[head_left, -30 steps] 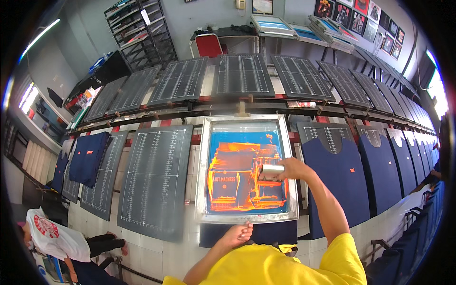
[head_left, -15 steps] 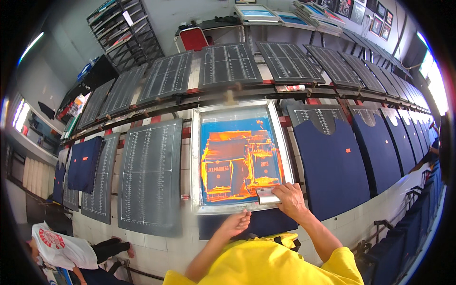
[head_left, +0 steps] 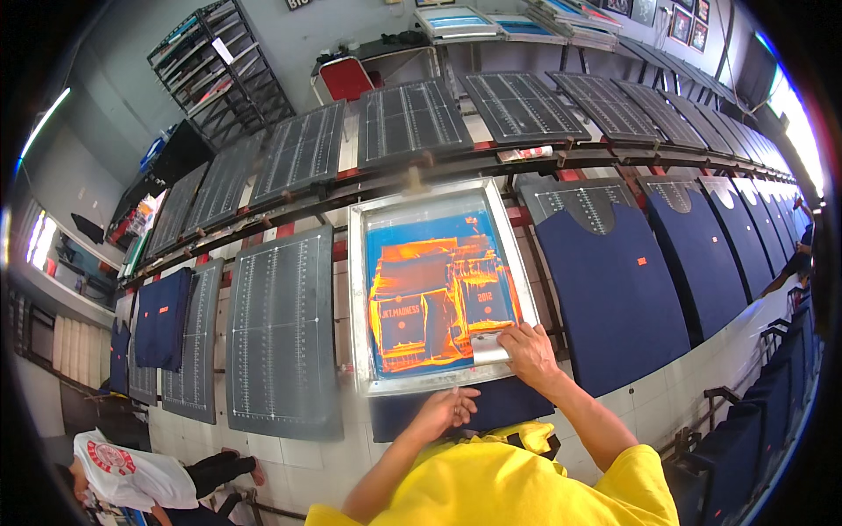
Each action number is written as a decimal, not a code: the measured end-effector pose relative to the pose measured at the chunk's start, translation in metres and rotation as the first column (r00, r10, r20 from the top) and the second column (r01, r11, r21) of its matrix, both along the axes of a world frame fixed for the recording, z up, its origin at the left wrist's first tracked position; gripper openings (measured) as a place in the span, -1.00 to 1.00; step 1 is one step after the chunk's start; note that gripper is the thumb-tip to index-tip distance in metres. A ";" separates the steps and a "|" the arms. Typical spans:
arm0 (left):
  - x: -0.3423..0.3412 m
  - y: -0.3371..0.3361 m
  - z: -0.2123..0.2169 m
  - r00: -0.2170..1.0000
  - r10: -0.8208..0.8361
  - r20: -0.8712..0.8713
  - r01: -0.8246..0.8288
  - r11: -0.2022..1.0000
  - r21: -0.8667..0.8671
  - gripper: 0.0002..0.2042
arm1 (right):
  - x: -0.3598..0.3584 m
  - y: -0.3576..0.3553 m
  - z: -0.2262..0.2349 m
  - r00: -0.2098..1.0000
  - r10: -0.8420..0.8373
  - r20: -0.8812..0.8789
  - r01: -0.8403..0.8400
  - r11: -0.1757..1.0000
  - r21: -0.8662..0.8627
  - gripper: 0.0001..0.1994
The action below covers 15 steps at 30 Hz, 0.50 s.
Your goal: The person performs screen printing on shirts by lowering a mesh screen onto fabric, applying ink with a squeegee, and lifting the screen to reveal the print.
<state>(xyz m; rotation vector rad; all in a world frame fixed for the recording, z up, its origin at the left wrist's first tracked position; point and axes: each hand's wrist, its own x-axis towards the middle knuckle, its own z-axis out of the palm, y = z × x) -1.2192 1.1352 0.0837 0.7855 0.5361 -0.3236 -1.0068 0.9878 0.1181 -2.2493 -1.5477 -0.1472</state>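
Observation:
My right hand [head_left: 530,354] grips a small metal-faced squeegee [head_left: 489,349] at the lower right of a silk screen, its blade against the mesh. The silk screen's pale metal frame [head_left: 359,289] surrounds blue mesh [head_left: 403,230] smeared with orange ink [head_left: 419,254], with darker stencil patches between the streaks. Under its near edge a navy shirt [head_left: 504,401] sticks out towards me. My left hand [head_left: 445,412] hovers just below the frame's near edge, fingers loosely bent and apart, holding nothing.
Navy shirts with small orange prints [head_left: 614,289] lie on boards to the right. A bare dark printing board [head_left: 279,333] stands left of the screen, beside a folded navy shirt [head_left: 164,320]. Another row of boards [head_left: 412,121] runs behind. A person in a white shirt [head_left: 132,469] is at lower left.
My right hand has moved the squeegee slightly up and left over the screen's lower right. My left hand has come away from the frame's near edge and its fingers have loosened. The view has shifted slightly.

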 end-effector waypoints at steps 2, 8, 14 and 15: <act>0.008 -0.011 0.006 0.972 0.136 0.191 -0.218 0.828 0.517 -0.61 | 0.001 0.001 0.001 1.000 -0.003 -0.011 0.003 1.000 -0.001 -0.76; 0.053 -0.006 0.037 0.861 -0.246 0.445 -0.398 0.219 0.891 -0.61 | -0.001 -0.005 0.015 0.999 0.052 0.005 -0.052 0.999 -0.013 -0.66; 0.053 -0.019 0.023 0.886 -0.417 0.202 -0.271 -0.115 0.956 -0.60 | -0.012 -0.021 -0.008 0.998 0.054 0.026 -0.054 0.999 -0.007 -0.71; 0.056 -0.018 0.020 0.893 -0.399 0.209 -0.279 -0.125 0.952 -0.61 | -0.007 -0.018 -0.015 0.997 0.056 0.059 -0.056 0.998 0.002 -0.76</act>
